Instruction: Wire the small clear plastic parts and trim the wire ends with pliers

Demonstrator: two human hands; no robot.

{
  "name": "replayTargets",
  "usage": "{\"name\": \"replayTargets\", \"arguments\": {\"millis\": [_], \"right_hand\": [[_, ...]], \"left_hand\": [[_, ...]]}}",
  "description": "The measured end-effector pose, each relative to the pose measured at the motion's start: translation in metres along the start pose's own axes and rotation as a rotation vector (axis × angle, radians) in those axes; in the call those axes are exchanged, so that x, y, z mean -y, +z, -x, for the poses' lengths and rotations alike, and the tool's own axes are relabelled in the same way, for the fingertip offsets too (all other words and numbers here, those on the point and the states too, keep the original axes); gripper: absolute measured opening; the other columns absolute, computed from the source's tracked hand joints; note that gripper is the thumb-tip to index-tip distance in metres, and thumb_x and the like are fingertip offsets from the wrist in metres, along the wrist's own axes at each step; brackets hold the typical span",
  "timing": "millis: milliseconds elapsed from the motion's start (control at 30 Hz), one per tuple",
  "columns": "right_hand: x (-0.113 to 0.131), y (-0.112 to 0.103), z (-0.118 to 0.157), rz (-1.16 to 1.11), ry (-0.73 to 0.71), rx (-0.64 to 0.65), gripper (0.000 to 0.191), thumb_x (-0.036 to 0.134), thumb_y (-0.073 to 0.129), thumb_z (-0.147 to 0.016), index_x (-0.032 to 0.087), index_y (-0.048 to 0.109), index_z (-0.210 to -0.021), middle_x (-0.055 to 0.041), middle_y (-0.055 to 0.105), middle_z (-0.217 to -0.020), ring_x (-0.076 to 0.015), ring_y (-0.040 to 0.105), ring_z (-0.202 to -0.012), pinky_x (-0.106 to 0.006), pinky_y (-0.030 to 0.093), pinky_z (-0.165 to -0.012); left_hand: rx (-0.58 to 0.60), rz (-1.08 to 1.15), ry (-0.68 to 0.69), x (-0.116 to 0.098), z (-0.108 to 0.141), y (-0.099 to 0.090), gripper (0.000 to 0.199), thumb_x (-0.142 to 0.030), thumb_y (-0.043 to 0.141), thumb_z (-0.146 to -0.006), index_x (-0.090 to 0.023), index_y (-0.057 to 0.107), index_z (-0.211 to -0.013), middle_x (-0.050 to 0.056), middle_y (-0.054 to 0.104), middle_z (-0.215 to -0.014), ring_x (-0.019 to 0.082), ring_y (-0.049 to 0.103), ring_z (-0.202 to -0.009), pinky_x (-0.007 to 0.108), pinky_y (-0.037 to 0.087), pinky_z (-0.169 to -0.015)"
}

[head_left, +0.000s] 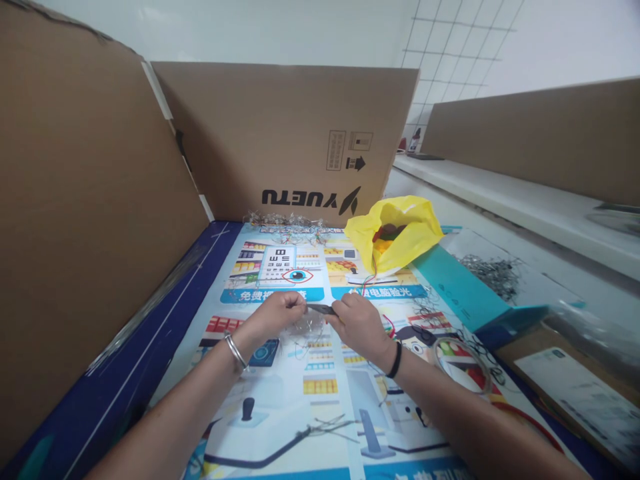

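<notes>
Over the middle of the printed sheet, my left hand (280,313) is closed, thumb and fingers pinched together. My right hand (361,325) is closed around one end of a small dark, tapered piece (320,309), whose kind I cannot make out. Its other end points at my left fingertips and seems to touch them. Below my left fingers hangs a tangle of thin, shiny wires (306,328), partly see-through and blurred. What exactly my left fingers pinch is hidden.
A yellow bag (417,223) stands open at the back right. Loose wire (290,223) lies by the cardboard wall (240,140). Clippings (493,277) lie on a white surface beyond a teal box (457,283). A tape roll (463,365) and wire bundle (330,425) lie nearer.
</notes>
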State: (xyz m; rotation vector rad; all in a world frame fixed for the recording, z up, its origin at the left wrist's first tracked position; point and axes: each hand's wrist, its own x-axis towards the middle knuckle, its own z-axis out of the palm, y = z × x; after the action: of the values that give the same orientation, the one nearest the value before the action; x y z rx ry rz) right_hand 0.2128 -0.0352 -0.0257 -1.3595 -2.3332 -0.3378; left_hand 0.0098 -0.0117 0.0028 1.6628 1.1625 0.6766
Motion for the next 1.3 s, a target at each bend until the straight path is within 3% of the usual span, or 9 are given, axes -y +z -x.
{"name": "replayTargets", "arguments": {"millis": [400,800,1300], "right_hand": [[-0.018,0.005,-0.005,-0.212,-0.143,0.093,0.036,0.046,0.035,-0.089,0.016,0.054,-0.080,-0.0051,0.052,-0.078,-0.0169,0.044,-0.077,-0.028,0.032,-0.069],[-0.015,-0.014,-0.008,-0.017,-0.193,0.148,0.033,0.044,0.039,-0.088,0.017,0.056,-0.079,-0.0059,0.050,-0.079,-0.0186,0.042,-0.081,-0.029,0.029,-0.071],[-0.011,-0.019,-0.010,0.031,-0.167,0.261,0.034,0.045,0.035,-0.089,0.018,0.056,-0.084,-0.0063,0.053,-0.082,-0.0182,0.045,-0.079,-0.029,0.029,-0.067]], "left_hand": [[0.077,-0.092,0.062,-0.005,0.004,-0.003,0.011,-0.023,0.046,-0.065,-0.014,0.052,-0.061,-0.005,0.038,-0.056,0.007,0.032,-0.052,0.019,0.025,-0.048],[0.177,-0.091,0.076,-0.010,0.009,-0.006,0.011,-0.022,0.046,-0.066,-0.014,0.052,-0.061,-0.005,0.036,-0.055,0.006,0.029,-0.051,0.017,0.023,-0.045],[0.134,-0.136,0.073,-0.005,0.007,-0.003,0.011,-0.023,0.047,-0.067,-0.014,0.052,-0.061,-0.005,0.038,-0.056,0.007,0.030,-0.051,0.017,0.024,-0.046]]}}
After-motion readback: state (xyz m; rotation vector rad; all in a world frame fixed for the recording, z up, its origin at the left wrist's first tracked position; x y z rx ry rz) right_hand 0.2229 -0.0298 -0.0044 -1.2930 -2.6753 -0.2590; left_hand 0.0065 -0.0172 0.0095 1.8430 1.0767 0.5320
